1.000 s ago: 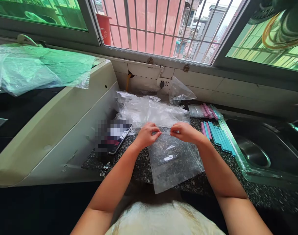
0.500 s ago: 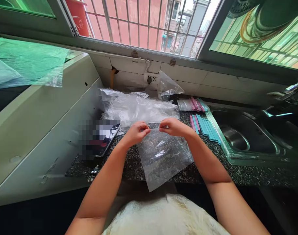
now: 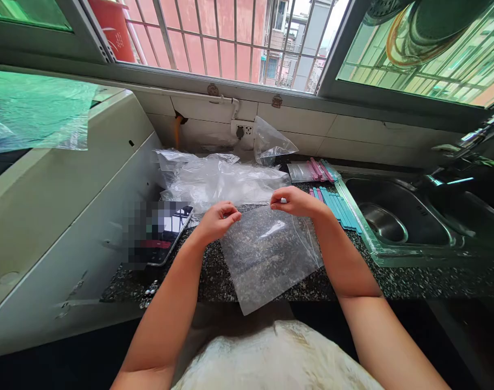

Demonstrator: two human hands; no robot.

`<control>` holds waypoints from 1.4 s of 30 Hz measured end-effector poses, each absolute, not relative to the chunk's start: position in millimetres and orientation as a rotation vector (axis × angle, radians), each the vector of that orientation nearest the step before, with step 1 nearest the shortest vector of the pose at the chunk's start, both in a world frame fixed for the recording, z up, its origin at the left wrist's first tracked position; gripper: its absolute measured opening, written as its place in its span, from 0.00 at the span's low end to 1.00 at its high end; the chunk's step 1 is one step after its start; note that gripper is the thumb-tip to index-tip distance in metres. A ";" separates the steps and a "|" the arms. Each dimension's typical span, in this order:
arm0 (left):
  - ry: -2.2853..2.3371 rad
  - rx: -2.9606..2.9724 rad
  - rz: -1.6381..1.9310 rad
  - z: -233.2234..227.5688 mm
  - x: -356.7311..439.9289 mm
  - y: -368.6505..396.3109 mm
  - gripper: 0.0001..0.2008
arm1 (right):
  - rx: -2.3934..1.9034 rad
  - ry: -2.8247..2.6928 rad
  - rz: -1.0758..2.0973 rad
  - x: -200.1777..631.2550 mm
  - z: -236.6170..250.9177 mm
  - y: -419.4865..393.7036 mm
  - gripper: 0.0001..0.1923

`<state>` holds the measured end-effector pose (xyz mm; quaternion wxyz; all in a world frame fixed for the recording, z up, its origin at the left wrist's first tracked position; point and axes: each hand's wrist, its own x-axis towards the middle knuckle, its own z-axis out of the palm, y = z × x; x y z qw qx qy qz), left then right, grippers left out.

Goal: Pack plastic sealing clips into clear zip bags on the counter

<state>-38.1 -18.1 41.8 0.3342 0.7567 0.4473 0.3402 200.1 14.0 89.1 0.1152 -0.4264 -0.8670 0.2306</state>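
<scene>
A clear plastic bag [image 3: 271, 254] hangs from my two hands above the speckled counter, its lower corner reaching past the front edge. My left hand [image 3: 220, 219] pinches the bag's top edge near its left corner. Thumb and fingers of my right hand [image 3: 291, 201] are closed on the top edge farther right. Behind them lies a heap of crumpled clear plastic bags [image 3: 222, 179]. To the right of my right hand, several turquoise strips [image 3: 340, 208] lie side by side with a few pink ones.
A phone or tablet [image 3: 176, 233], partly blurred, lies left on the counter [image 3: 214, 271]. More pink and turquoise strips [image 3: 322, 169] rest on a plastic packet at the back. A steel sink [image 3: 397, 211] is at right; a pale appliance side [image 3: 68, 216] stands at left.
My hands have moved apart along the bag's top edge, which now stretches wider between them. The whole view has shifted slightly.
</scene>
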 end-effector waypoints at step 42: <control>1.343 2.301 0.837 25.3 -24.4 -18.8 0.09 | -1.229 -2.632 0.577 185.9 75.9 14.6 0.07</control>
